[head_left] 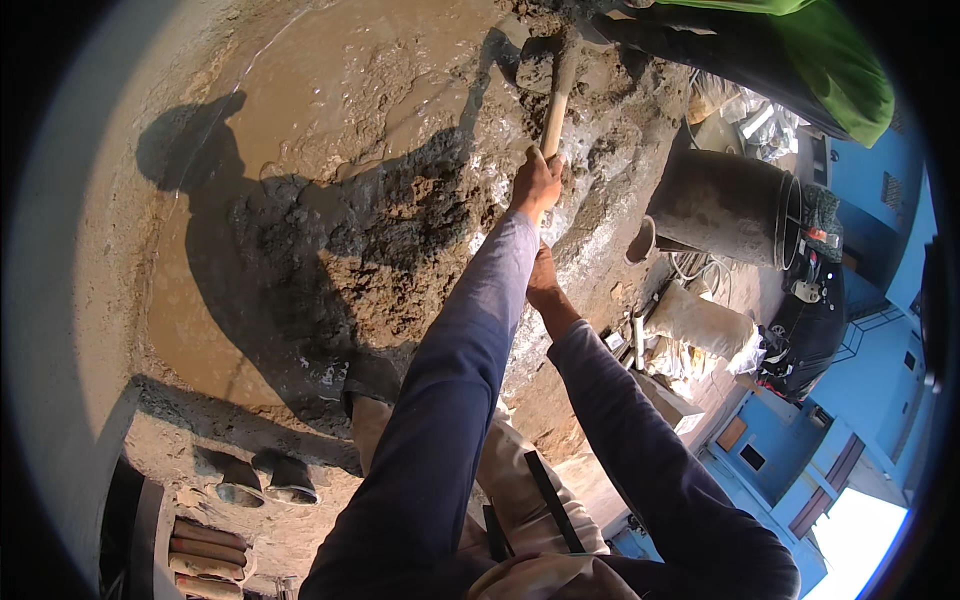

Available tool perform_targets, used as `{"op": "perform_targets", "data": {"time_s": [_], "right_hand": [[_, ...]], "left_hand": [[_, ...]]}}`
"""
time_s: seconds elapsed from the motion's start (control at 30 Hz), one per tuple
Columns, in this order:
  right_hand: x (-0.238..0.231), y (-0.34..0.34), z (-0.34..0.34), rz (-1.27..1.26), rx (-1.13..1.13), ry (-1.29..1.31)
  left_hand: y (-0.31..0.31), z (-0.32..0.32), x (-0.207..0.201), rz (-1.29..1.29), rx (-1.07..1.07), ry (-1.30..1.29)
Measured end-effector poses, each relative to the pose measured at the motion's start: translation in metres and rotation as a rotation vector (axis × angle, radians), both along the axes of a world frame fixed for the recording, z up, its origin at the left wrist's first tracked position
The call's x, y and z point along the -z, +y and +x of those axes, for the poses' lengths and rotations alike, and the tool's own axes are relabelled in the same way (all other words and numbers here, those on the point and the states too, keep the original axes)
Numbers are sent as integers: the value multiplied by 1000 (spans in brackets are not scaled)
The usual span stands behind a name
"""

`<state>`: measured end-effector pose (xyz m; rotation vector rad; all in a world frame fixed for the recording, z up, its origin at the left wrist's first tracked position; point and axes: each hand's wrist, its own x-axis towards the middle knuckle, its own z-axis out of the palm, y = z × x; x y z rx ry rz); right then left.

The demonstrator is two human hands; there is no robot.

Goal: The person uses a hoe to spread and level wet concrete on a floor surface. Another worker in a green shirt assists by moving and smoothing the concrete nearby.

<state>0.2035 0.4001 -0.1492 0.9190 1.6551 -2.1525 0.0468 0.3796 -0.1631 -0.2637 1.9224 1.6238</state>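
Note:
My left hand (pixel 537 185) is closed around the wooden handle of a hoe (pixel 558 110), arm stretched forward. Closer to me, my right hand (pixel 542 278) is wrapped round the lower end of the same handle, partly hidden behind my left forearm. At the far end, the hoe's muddy blade (pixel 535 66) rests at the wet mix. That brown, lumpy mud or mortar (pixel 400 255) spreads over the ground ahead and to the left, with watery pools at its edge. My shadow falls across it.
Another person in a green top (pixel 835 70) and dark trousers stands at the far right, near the blade. A dark drum (pixel 725 207) lies on its side at right, by a filled sack (pixel 700 325). Two buckets (pixel 265 480) are at lower left. Blue buildings (pixel 790 440) stand beyond.

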Motion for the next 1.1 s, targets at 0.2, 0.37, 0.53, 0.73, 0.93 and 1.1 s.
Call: {"op": "perform_targets", "data": {"time_s": [0.2, 0.37, 0.53, 0.73, 0.93, 1.1], "right_hand": [[43, -45, 105, 423, 111, -293], [-127, -145, 171, 148, -42, -446], [-176, -145, 235, 618, -350, -450], [-120, -97, 104, 441, -162, -297], [-155, -148, 126, 202, -338, -622], [-250, -168, 212, 276, -641, -583]], "left_hand": [[-14, 79, 26, -30, 358, -101], [-137, 184, -46, 385, -149, -549], [-170, 216, -142, 335, -183, -725], [-107, 88, -98, 488, -294, -401], [-171, 155, -60, 225, -398, -654], [-238, 258, -149, 139, -594, -846]]}}
